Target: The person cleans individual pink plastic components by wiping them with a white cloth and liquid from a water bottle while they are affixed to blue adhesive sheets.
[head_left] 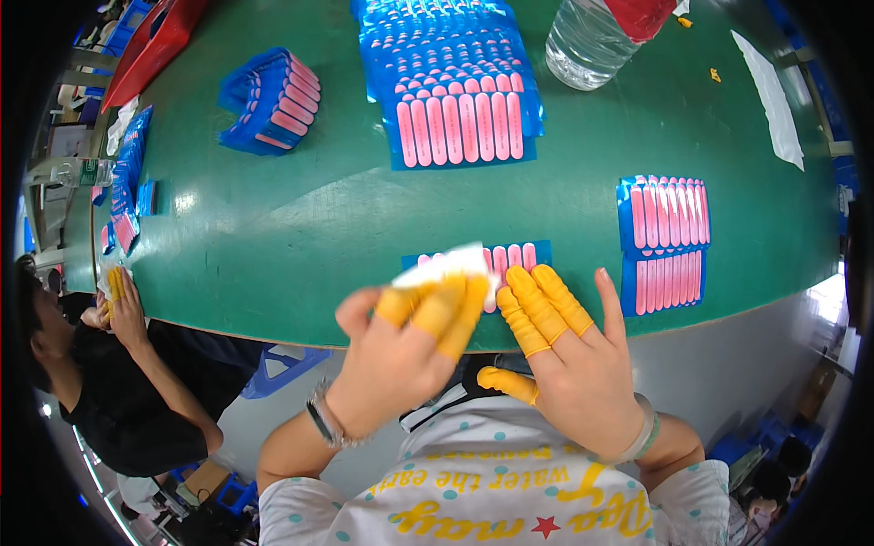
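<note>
A small blue sheet with a row of pink rounded strips [516, 256] lies near the table's front edge, partly hidden under my hands. Yellow finger cots cover several fingers of both hands. My left hand [398, 350] presses a white cloth [443, 266] onto the sheet's left and middle part, its fingers bent together over the cloth and slightly blurred. My right hand [575, 364] rests with its fingers stretched out, their tips on the sheet's right part. Its bare little finger points out to the side, and its thumb hangs off the table edge.
On the green table [300, 246], overlapping strip sheets [460, 132] lie at the far middle, two more sheets [666, 241] at right, and a curled bundle [273, 100] at far left. A clear container [583, 45] stands behind. A co-worker [137, 364] sits at left.
</note>
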Demonstrator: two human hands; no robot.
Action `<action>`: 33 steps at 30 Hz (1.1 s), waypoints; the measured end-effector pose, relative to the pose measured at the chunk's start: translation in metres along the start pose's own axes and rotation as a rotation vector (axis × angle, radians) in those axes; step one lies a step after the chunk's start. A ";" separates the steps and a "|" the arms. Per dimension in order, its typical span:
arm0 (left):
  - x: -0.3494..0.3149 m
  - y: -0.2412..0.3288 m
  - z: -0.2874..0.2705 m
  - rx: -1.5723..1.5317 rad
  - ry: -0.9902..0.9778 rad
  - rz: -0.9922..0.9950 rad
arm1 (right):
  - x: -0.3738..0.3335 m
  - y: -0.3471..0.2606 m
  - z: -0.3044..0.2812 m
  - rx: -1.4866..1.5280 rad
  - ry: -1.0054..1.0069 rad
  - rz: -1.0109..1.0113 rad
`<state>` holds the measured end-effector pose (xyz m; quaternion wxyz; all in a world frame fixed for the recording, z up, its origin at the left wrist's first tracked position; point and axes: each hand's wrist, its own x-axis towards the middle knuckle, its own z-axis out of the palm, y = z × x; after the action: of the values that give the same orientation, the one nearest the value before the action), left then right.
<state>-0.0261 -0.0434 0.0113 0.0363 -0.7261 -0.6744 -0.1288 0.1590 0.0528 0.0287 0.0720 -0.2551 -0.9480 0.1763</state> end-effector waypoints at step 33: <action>-0.009 0.031 0.001 -0.107 -0.061 0.019 | 0.001 0.026 -0.010 0.054 0.055 -0.023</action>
<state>0.0041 -0.0546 0.0118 -0.0220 -0.7371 -0.6603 -0.1423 0.1724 0.0773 0.0281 0.1069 -0.2466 -0.9434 0.1941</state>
